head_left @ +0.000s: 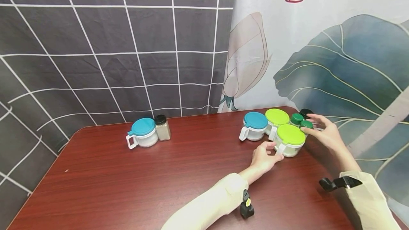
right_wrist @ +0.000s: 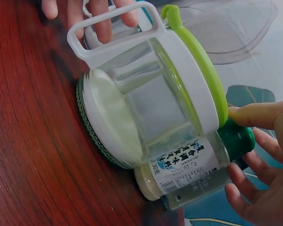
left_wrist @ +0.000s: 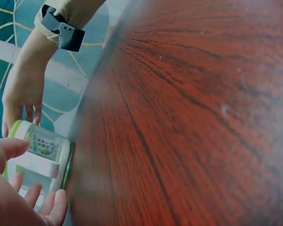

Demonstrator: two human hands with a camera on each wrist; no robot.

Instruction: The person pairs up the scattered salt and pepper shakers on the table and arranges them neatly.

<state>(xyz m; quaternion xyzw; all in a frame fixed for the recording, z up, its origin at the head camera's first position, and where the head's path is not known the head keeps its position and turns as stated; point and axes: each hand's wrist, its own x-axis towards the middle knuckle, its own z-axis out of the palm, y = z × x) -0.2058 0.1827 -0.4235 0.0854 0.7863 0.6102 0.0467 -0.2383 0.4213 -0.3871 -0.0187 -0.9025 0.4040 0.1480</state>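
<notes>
- Left hand (head_left: 264,158): fingers relaxed, spread around the handle (head_left: 281,149) of the front lime-lidded jar (head_left: 290,136); no closed hold seen.
- Right hand (head_left: 327,134): thumb and fingers curved about the cap of the near green-capped bottle (right_wrist: 188,165); whether it is gripped or just touched cannot be told.
- Front jar stands upright on the table (head_left: 143,187), right rear corner, bottle tucked just behind.
- Packed around it: rear lime-lidded jar (head_left: 277,117), right blue-lidded jar (head_left: 255,120), far green-capped bottle (head_left: 296,119), black-capped bottle (head_left: 305,112).
- Main risk: bottles could be tipped or pushed off the right edge if the jar is shoved that way.
- Also: lime lid could be knocked by the right thumb, set right at its rim; handle could be snagged by the left fingers on withdrawal.
- Edges: right edge tight beside the bottles, patterned curtain (head_left: 335,63) just past it; little slack there.
- Room: bare table left and front, up to the left blue-lidded jar (head_left: 142,127) and shaker (head_left: 163,130), well apart. Moves best routed that way.
</notes>
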